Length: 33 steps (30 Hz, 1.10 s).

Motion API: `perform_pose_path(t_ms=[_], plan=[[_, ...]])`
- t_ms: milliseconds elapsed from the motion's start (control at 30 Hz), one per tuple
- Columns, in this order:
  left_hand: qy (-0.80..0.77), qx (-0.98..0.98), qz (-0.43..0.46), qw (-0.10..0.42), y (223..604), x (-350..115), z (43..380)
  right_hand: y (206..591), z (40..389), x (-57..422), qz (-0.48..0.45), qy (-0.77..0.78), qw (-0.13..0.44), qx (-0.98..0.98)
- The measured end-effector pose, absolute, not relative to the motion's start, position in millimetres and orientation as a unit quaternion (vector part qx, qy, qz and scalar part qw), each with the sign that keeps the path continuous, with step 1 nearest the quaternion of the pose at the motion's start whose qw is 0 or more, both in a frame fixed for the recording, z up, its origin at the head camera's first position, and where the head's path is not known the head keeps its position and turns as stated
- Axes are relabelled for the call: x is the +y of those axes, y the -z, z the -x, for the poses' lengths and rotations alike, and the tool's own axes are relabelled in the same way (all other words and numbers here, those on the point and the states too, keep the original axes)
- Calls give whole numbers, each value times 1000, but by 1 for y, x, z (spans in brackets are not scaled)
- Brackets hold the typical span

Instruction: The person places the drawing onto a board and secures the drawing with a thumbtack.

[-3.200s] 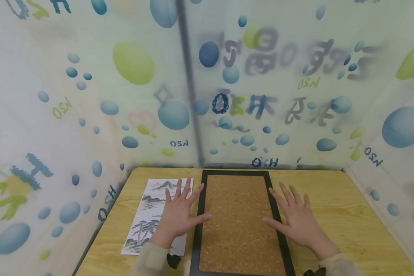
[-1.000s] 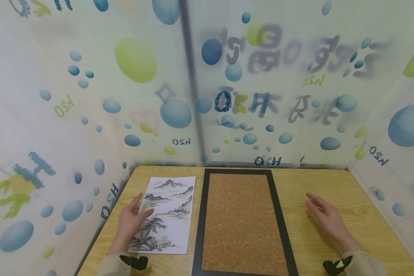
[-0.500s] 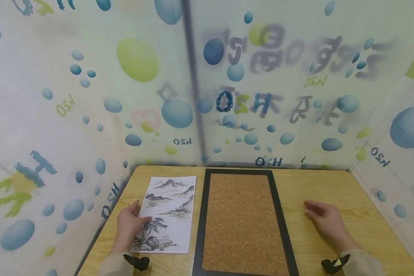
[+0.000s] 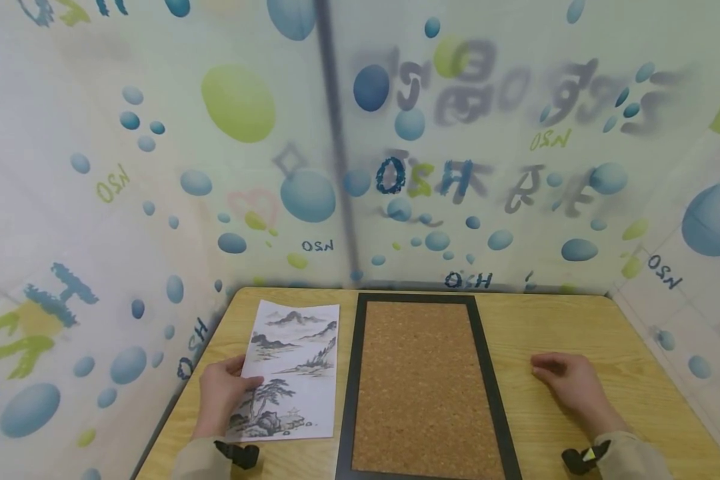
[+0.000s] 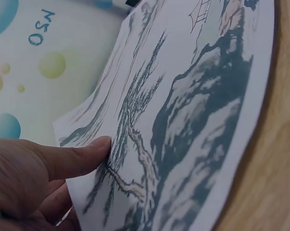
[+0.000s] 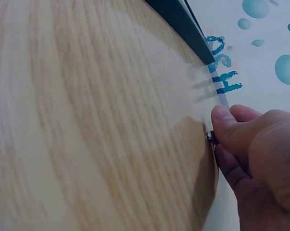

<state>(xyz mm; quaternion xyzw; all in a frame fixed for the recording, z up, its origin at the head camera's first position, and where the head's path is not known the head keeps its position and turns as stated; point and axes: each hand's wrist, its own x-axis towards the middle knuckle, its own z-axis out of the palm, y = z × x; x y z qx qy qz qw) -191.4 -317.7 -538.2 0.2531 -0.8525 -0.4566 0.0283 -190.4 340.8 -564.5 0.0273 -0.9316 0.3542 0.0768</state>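
Note:
A white sheet of paper printed with an ink landscape (image 4: pixel 300 353) lies left of the cork board, its left side raised a little and its surface bowed. My left hand (image 4: pixel 221 393) pinches its left edge, thumb on top and fingers beneath. The left wrist view shows the thumb pressed on the printed side of the paper (image 5: pixel 183 120), which curves over the table. Over the table to the right of the board is my right hand (image 4: pixel 573 387), its fingers loosely curled and nothing seen in it. In the right wrist view a small dark spot shows beside the thumb of the right hand (image 6: pixel 260 154).
A cork board (image 4: pixel 423 387) with a black frame (image 4: pixel 349 393) lies in the middle of the wooden table (image 4: pixel 552 320). Patterned wall sheeting (image 4: pixel 474 147) rises close behind the table and on both sides.
My hands have come from above the board out to either side. The left has taken hold of the paper's left edge and raised it slightly; the right hand's fingers have curled in.

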Motion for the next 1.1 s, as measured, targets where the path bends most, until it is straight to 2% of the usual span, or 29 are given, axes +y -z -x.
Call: perform_pose_path(t_ms=[200, 700, 1100], plan=[[439, -858, -265, 28, 542, -320, 193, 566, 189, 345, -31, -332, 96, -938], [443, -845, -297, 33, 541, -322, 190, 558, 187, 348, -38, -318, 69, -945], [506, -805, -309, -5, 531, -322, 188, 553, 184, 346, -26, -343, 99, -934]])
